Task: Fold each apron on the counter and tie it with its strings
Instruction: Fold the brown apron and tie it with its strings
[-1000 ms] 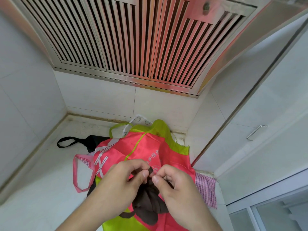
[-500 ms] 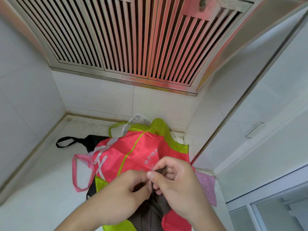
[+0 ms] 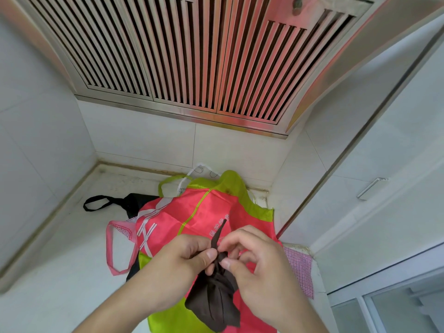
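The brown apron point(image 3: 213, 301), folded above the red apron point(image 3: 201, 217), has its string point(image 3: 217, 234) pinched by left hand point(image 3: 182, 263) and right hand point(image 3: 254, 260), likely needing the knot pulled tight.

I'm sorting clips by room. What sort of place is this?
Most likely a home kitchen: a slatted steel range hood hangs over a white counter with tiled walls, and a handled cabinet door stands at right.

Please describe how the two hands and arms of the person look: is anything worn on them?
Both the left hand and the right hand are bare: no gloves, rings or watch are visible. The forearms are also bare down to the bottom edge of the picture, so no sleeve shows. The fingernails are short and unpainted.
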A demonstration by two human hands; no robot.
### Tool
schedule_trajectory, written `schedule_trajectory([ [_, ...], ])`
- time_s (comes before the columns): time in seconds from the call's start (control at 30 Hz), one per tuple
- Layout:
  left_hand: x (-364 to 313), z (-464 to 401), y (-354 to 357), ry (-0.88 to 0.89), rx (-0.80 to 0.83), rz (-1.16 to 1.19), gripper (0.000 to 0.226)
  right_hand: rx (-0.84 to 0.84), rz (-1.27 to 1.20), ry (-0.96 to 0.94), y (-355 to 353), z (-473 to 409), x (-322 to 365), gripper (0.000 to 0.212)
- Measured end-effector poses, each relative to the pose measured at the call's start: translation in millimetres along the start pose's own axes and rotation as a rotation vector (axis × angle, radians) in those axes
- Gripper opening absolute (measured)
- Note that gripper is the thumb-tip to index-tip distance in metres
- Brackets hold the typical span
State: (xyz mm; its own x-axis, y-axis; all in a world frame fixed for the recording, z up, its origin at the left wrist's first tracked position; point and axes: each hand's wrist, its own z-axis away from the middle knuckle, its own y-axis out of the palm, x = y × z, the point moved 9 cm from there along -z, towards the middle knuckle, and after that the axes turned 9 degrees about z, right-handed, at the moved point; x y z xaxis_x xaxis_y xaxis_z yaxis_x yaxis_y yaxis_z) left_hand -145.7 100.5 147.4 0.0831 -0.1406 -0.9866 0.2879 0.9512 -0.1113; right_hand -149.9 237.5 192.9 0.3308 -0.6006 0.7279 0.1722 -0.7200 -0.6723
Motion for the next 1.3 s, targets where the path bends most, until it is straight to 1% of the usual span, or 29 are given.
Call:
schedule_trajectory([
  [0.13, 0, -1, 1, -0.010, 0.032, -0.005, 0.033, 0.010, 0.124, -0.101, -1, -4, 8, 0.028],
  [0.23, -2, -2, 1, -0.002, 0.053, -0.020, 0.033, 0.033, 0.181, -0.124, 2, -6, 8, 0.026],
  [0.3, -4, -2, -1, 0.005, 0.057, -0.024, 0.035, 0.038, 0.179, -0.137, 3, -7, 10, 0.025],
  [0.4, -6, -1, -6, 0.007, 0.068, -0.008, 0.039, 0.043, 0.082, -0.156, 2, -6, 15, 0.025],
  [0.47, -7, 0, -7, -0.006, 0.087, -0.016, 0.036, 0.055, 0.042, -0.144, 3, -6, 15, 0.026],
  [0.6, -9, 3, -4, -0.027, 0.116, -0.012, 0.034, 0.030, 0.125, -0.187, 4, -8, 19, 0.025],
  [0.7, -13, 3, -8, -0.009, 0.092, -0.001, 0.037, 0.036, 0.188, -0.209, 5, -10, 22, 0.025],
  [0.87, -18, 3, -17, 0.014, 0.008, 0.093, 0.033, 0.084, 0.124, -0.146, 5, -11, 19, 0.026],
  [0.97, -18, 4, -17, 0.014, -0.019, 0.202, 0.027, 0.092, 0.124, -0.121, 5, -12, 18, 0.026],
  [1.1, -16, 5, -23, 0.032, -0.105, 0.366, 0.015, 0.114, 0.081, -0.039, 7, -11, 12, 0.026],
  [1.2, -16, 6, -21, 0.038, -0.086, 0.335, 0.016, 0.132, 0.009, 0.001, 6, -8, 10, 0.023],
  [1.3, -14, 6, -22, 0.038, -0.102, 0.298, 0.014, 0.104, -0.078, -0.006, 5, -6, 18, 0.020],
])
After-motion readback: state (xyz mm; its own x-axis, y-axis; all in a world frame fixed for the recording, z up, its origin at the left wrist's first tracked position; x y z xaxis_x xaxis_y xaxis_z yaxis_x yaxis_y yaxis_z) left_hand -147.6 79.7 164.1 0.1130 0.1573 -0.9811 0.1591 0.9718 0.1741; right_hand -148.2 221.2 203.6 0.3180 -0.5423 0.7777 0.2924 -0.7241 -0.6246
